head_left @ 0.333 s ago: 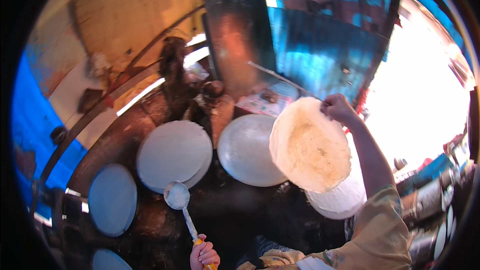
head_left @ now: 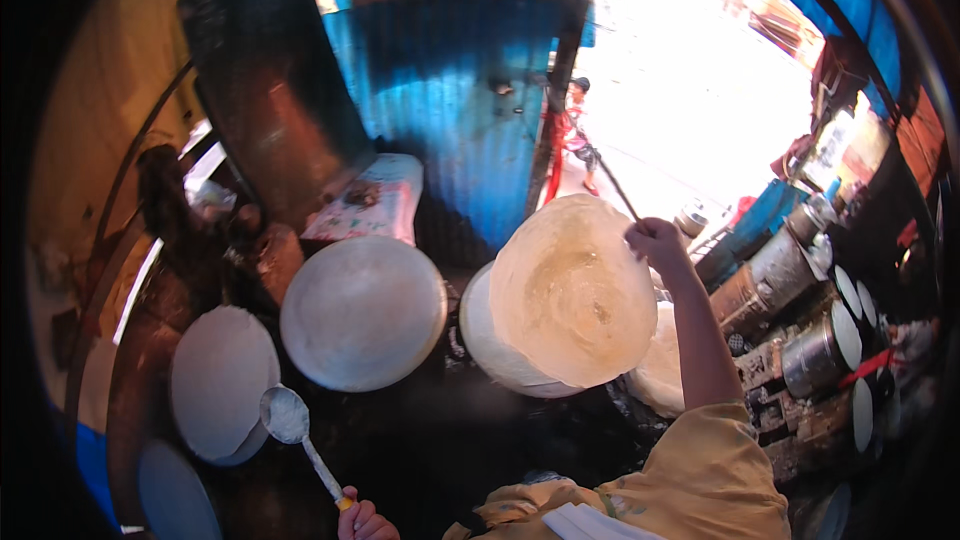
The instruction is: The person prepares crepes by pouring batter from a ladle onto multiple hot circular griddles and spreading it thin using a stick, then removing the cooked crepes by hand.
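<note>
My right hand (head_left: 655,245) is closed at the edge of a large, thin round flatbread (head_left: 555,290), pale with a browned middle, raised over a white round griddle (head_left: 485,325); a thin dark rod (head_left: 620,195) runs up from it. My left hand (head_left: 365,515) grips the yellow handle of a ladle (head_left: 285,415) smeared with white batter. The ladle's bowl is beside a round griddle (head_left: 220,375) covered in a pale layer. A bare round metal plate (head_left: 363,315) lies between that griddle and the flatbread. Another pale round (head_left: 660,370) lies partly hidden behind my right arm.
Metal drum stoves (head_left: 820,355) crowd the right. A bluish plate (head_left: 175,500) is at lower left. Behind are a dark metal sheet (head_left: 250,70), a sack (head_left: 380,190) and blue corrugated walls (head_left: 440,90). A person in red (head_left: 575,130) is out in the bright opening.
The view has turned right, shifting the griddles leftward and showing more stoves and a person outside. My right hand has brought the flatbread leftward along the row, over another griddle.
</note>
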`<state>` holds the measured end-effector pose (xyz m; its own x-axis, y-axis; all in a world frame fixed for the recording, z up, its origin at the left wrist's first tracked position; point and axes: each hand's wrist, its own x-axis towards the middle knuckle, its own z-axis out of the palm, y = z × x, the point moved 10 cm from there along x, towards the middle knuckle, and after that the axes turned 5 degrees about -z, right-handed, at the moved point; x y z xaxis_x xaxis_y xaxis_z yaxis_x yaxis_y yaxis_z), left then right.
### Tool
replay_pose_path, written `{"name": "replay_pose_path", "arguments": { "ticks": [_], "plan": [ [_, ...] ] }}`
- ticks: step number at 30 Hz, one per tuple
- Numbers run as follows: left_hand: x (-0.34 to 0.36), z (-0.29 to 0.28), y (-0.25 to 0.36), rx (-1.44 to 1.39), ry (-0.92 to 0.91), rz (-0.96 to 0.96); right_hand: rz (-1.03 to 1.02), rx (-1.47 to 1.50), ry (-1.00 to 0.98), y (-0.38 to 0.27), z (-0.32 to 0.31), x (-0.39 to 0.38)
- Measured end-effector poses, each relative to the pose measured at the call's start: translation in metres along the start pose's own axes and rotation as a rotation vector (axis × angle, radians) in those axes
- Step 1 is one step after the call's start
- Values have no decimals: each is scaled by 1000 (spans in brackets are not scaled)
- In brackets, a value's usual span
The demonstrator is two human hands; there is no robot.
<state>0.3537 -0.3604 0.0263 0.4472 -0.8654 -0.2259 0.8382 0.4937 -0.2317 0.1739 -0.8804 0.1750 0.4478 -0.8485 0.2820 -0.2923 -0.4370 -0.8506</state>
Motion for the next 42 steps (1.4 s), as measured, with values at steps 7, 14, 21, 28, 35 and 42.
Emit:
{"name": "replay_pose_path", "arguments": {
  "ticks": [7, 14, 21, 28, 35, 42],
  "plan": [
    [73, 9, -75, 57, 16, -116, 367, 452, 651, 249, -199, -161],
    [129, 15, -165, -372, 204, 88, 1059, 404, 1348, 485, -190, -399],
    [157, 23, -227, -70, 12, -201, 1223, 267, 1294, 493, -201, -424],
    [96, 7, -205, -105, 0, -36, 940, -87, 1215, 512, -237, -406],
    [-61, -21, -158, -184, -74, 268, 526, 542, 247, 268, 11, -179],
    [-217, -122, -135, -149, 22, 595, -93, 390, -659, 85, 210, -313]
  ]
}}
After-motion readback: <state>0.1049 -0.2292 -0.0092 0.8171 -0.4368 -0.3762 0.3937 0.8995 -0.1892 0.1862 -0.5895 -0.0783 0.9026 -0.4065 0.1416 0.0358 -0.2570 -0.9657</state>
